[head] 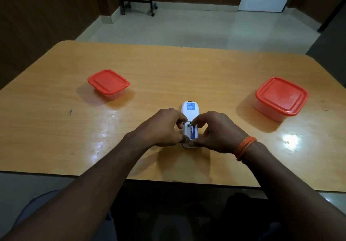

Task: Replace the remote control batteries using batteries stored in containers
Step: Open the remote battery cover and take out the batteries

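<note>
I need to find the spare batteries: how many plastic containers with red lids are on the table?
2. The left red-lidded clear plastic container stands left of the white remote control; the right red-lidded clear plastic container right of it. Both are closed.

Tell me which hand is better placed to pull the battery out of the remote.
Probably the right hand: its fingertips sit at both ends of the purple battery, while the left hand grips the remote at its side, steadying it.

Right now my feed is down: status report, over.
Left hand grips remote; right hand pinches battery in open compartment. Left container and right container lidded. Nothing in the way.
</note>
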